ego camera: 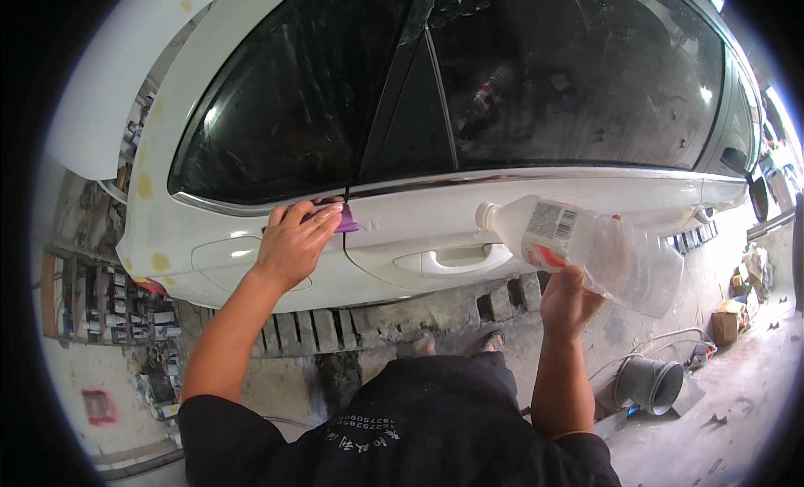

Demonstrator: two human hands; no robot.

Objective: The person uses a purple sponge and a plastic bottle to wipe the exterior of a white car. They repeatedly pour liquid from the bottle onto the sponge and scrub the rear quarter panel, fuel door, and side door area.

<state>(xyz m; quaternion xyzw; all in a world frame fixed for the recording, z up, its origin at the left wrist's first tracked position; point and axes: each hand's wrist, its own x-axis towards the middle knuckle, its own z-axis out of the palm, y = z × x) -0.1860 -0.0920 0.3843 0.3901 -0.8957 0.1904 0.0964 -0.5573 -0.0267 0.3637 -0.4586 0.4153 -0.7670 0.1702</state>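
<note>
My left hand [290, 243] presses a purple pad or folded sheet [347, 220] flat on the white car's rear side panel [235, 243], just below the chrome window trim and across the rear door seam. Wet streaks show beside the pad. In my right hand [570, 296] is a clear plastic bottle [628, 261] with a printed label, tilted so its white neck end [485, 216] points left. The bottle hangs in front of the rear door, partly covering it near the door handle [468, 261]. Little or no liquid can be made out inside.
Yellowish patches [144, 185] mark the car's rear corner, beneath a raised white panel [88, 104]. A slotted floor drain [314, 330] runs alongside the car. Cluttered shelves [119, 305] stand at left. A grey metal drum [656, 385], hoses and a cardboard box [728, 320] lie at right.
</note>
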